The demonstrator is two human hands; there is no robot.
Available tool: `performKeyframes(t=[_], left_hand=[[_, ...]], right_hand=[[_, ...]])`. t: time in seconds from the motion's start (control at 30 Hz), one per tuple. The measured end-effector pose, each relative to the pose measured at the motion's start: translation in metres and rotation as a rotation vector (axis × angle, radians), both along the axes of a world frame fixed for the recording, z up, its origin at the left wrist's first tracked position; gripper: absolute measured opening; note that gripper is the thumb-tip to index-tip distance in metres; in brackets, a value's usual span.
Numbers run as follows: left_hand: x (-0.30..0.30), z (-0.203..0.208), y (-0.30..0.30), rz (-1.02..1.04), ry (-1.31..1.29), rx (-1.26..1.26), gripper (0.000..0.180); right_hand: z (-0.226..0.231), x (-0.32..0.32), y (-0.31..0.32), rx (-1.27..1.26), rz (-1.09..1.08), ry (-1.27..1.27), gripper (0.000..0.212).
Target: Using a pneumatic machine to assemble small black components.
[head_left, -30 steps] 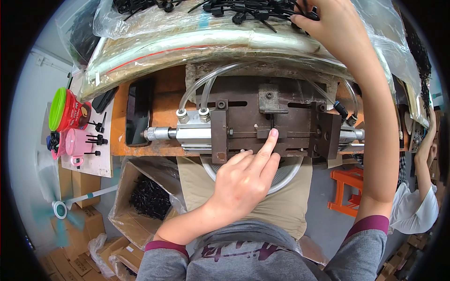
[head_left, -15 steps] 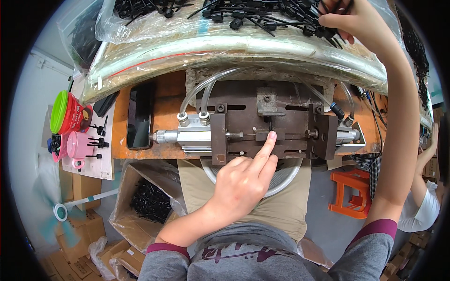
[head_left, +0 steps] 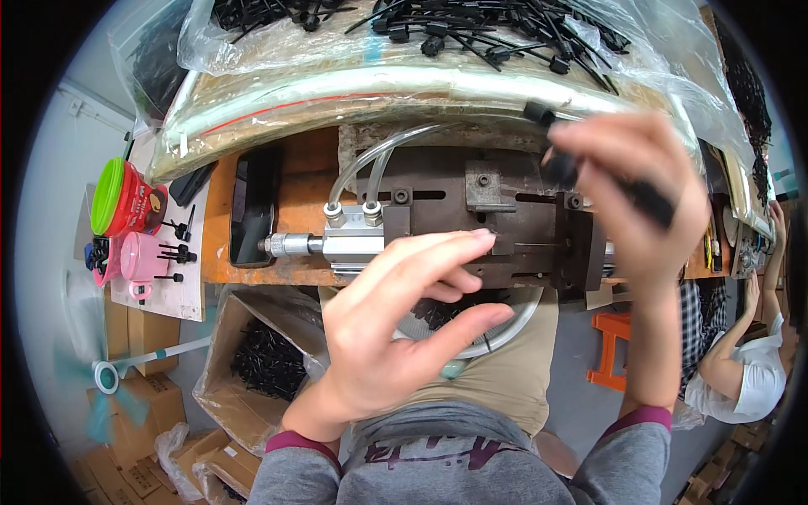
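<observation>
My left hand (head_left: 383,328) is open, thumb and fingers apart, above the front edge of a dark metal fixture (head_left: 438,172). Its fingertips are near the middle of the fixture, below a small steel bracket (head_left: 486,192). Smeared by motion, my right hand (head_left: 640,194) grips several black plastic parts (head_left: 648,202) with thick heads and thin stems, over the fixture's right end. A pile of similar black parts (head_left: 505,38) lies on clear plastic film behind. Below the left hand, a round container with a pale rim (head_left: 528,316) rests at my lap, with black pieces inside.
A silver pneumatic cylinder (head_left: 353,246) with clear hoses (head_left: 358,164) sits at the fixture's left, beside a phone (head_left: 252,206). Further left are a pink cup (head_left: 139,257) and red tub (head_left: 135,202). An open carton (head_left: 219,379), an orange stool (head_left: 610,349) and another person (head_left: 741,370) are lower down.
My right hand has come down from the pile toward the fixture, carrying black parts. My left hand has drawn back from pointing at the fixture's middle and spread its fingers.
</observation>
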State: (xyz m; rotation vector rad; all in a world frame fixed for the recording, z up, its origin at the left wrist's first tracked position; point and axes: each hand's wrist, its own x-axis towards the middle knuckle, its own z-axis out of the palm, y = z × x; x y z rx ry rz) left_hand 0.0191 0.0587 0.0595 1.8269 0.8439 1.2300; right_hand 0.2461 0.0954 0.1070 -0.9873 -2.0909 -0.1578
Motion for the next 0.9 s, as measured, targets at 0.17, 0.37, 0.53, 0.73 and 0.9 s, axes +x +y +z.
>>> performKeyframes(t=[0.17,0.37,0.53,0.73,0.9], left_hand=[[0.005,-0.003,-0.001,-0.128,-0.063,-0.070,0.040],[0.003,-0.016,-0.014,-0.071,0.100,0.018,0.036],[0.006,-0.031,-0.020,-0.012,0.340,0.235,0.036],[0.018,-0.056,-0.021,0.032,0.554,0.411,0.028],[0.023,-0.051,-0.016,0.054,0.644,0.474,0.026]], right_hand=[[-0.055,-0.024,-0.039,0.152,0.094,-0.068,0.044],[-0.065,-0.024,-0.062,0.094,-0.056,-0.151,0.039],[-0.064,-0.016,-0.066,0.024,-0.235,0.181,0.030],[-0.056,-0.014,-0.074,-0.305,-0.250,0.557,0.020],[-0.053,-0.012,-0.081,-0.491,-0.236,0.794,0.017]])
